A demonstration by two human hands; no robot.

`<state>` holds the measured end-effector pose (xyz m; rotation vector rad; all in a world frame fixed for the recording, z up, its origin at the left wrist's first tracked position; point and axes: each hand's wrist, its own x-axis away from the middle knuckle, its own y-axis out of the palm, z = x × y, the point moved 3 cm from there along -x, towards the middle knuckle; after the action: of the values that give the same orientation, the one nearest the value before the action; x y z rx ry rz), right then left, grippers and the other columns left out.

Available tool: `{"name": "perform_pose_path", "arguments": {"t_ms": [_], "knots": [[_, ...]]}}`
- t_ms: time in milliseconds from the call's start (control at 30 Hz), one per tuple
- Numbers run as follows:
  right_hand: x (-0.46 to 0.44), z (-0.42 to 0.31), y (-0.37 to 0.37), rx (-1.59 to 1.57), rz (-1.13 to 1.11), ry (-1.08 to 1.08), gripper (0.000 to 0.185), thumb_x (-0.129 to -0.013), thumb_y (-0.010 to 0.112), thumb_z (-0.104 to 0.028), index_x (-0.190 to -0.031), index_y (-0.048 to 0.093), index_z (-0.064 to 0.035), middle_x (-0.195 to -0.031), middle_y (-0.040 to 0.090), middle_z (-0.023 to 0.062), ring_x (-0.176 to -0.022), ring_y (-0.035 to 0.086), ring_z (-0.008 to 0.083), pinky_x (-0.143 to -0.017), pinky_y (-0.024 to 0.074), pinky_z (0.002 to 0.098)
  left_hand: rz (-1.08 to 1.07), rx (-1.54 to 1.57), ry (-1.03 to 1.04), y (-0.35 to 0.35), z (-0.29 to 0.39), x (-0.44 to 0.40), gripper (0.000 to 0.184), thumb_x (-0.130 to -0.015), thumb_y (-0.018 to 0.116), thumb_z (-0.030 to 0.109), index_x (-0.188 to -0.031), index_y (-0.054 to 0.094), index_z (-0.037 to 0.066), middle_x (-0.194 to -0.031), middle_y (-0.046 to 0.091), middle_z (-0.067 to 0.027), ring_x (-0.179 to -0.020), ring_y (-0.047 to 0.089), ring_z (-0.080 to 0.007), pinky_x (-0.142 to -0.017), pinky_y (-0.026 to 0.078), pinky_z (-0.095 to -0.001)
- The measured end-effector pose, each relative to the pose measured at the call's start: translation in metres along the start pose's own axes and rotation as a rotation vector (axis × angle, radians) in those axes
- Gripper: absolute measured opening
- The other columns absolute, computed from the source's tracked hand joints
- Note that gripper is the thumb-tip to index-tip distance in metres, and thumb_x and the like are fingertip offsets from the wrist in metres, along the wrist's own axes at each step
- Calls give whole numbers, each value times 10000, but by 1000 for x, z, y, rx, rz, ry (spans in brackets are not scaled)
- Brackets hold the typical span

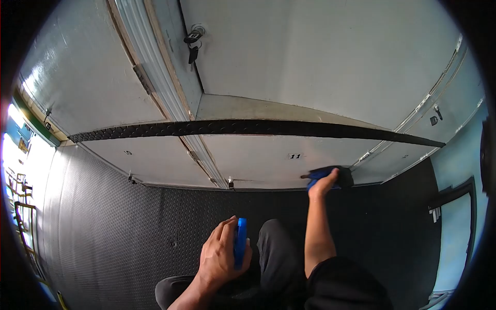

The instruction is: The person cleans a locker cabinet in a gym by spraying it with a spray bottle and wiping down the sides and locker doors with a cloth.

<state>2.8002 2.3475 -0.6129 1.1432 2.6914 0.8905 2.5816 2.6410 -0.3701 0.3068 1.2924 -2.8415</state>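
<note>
My left hand (219, 253) is closed around a blue spray bottle (241, 243), held above my lap. Only the narrow blue top of the bottle shows; my fingers and palm hide the rest. Stretched forward, my right hand (324, 184) grips a dark blue and black cloth (343, 177) against the lower part of the grey locker door (258, 160) marked 11. The cloth is bunched under my fingers, with one end sticking out to the left.
An upper locker door (310, 57) stands ajar, with keys (194, 51) hanging in its lock. A black textured strip (248, 127) runs between the upper and lower doors. Black studded matting (119, 222) covers the floor. A pale blue door (454, 243) is at the right.
</note>
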Motion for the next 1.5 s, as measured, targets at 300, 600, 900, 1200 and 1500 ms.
{"name": "perform_pose_path", "arguments": {"t_ms": [300, 600, 900, 1200, 1500], "knots": [[191, 139, 94, 1068, -254, -102, 411, -984, 419, -323, -1018, 494, 80, -1055, 515, 222, -977, 472, 302, -913, 356, 449, -95, -26, -36, 12, 1, -5, 478, -772, 632, 133, -1165, 485, -97, -1052, 574, -265, -955, 599, -402, -841, 505, -431], [124, 82, 45, 880, 25, -101, 452, -1025, 321, -318, -1016, 557, 67, -1056, 578, 254, -963, 552, 283, -860, 424, 429, -45, -32, -111, 6, -4, -6, 467, -766, 635, 128, -1152, 488, -91, -1068, 577, -264, -962, 600, -410, -846, 507, -438], [47, 72, 15, -44, 313, 142, 623, -1010, 210, -492, -1375, 376, -15, -1392, 428, 136, -1236, 449, 260, -1042, 345, 392, -142, 49, -134, 13, 2, -4, 480, -792, 640, 178, -1167, 495, -84, -1159, 561, -276, -1065, 580, -414, -926, 484, -424], [252, 164, 116, -111, 104, 981, 592, -990, 370, -477, -1478, 261, -161, -1534, 217, 40, -1359, 255, 228, -1075, 223, 586, -106, 33, -141, 12, -9, -8, 496, -756, 655, 157, -1145, 486, -101, -1119, 573, -279, -1029, 590, -413, -898, 493, -426], [66, 97, -31, 166, 101, 437, 644, -952, 389, -555, -1473, 262, -198, -1539, 216, 38, -1411, 211, 298, -1056, 175, 658, -83, 43, -122, 7, -10, -12, 470, -773, 646, 131, -1158, 479, -81, -1155, 557, -277, -1049, 586, -412, -897, 495, -441]]}}
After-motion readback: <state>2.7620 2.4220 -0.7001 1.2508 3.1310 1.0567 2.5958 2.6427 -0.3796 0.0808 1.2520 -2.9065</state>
